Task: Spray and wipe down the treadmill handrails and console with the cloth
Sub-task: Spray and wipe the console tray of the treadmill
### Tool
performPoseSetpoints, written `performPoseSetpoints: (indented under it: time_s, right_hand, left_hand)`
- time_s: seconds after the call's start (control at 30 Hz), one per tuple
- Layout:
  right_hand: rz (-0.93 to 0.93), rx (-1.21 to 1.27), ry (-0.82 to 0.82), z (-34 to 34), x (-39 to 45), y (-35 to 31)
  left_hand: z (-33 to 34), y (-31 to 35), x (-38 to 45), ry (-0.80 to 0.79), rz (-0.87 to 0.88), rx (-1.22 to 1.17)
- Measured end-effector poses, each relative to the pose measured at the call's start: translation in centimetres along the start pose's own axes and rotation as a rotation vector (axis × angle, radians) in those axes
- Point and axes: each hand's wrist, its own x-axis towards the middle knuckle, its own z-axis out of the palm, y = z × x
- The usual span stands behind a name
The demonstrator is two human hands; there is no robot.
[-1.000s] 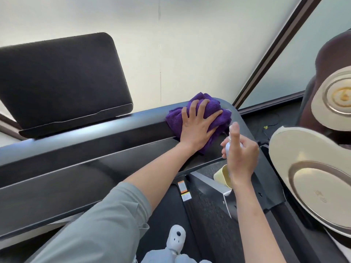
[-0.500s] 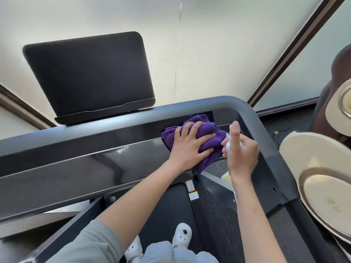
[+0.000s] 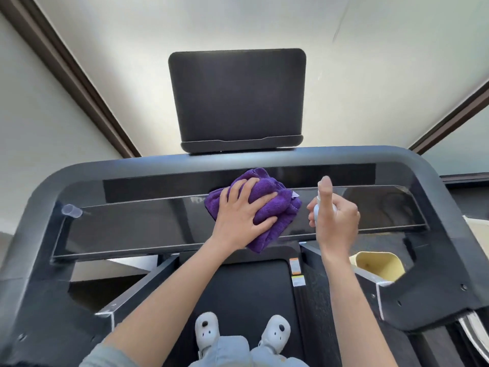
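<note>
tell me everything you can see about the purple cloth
The purple cloth looks like soft, fluffy microfibre, deep violet, bunched and folded into a thick wad rather than spread flat. A small pale tag shows at its right edge. It lies on the glossy black console panel, near the middle, its lower corner hanging past the panel's front edge. The left hand presses on it, fingers spread across the top. The right hand, holding a spray bottle, is just beside it, apart.
</note>
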Motion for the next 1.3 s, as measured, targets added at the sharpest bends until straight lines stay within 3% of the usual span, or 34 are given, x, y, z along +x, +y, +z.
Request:
performPoseSetpoints:
  time_s: [0.43,0.7,0.87,1.03,1.3]
  right_hand:
    - [-0.085,0.003,-0.141,9.7,-6.9,-4.9]
    - [-0.093,-0.008,-0.197,13.7,-9.8,-6.4]
    - [-0.066,-0.022,-0.2,13.8,-9.8,-6.0]
    - [-0.039,-0.039,-0.167,11.9,-8.9,-5.1]
    - [0.043,-0.037,-0.018,4.9,-5.1,-2.2]
  left_hand:
    - [-7.4,-14.8,-8.9,-0.01,-0.089,0.007]
    - [-9.4,-20.0,-11.9,0.016,-0.155,0.053]
    - [-8.6,-18.0,-10.6,-0.001,-0.239,0.103]
    - [-7.2,-15.6,-7.8,-0.022,-0.15,0.087]
    - [-2.7,-6.2,-0.9,-0.039,0.048,0.08]
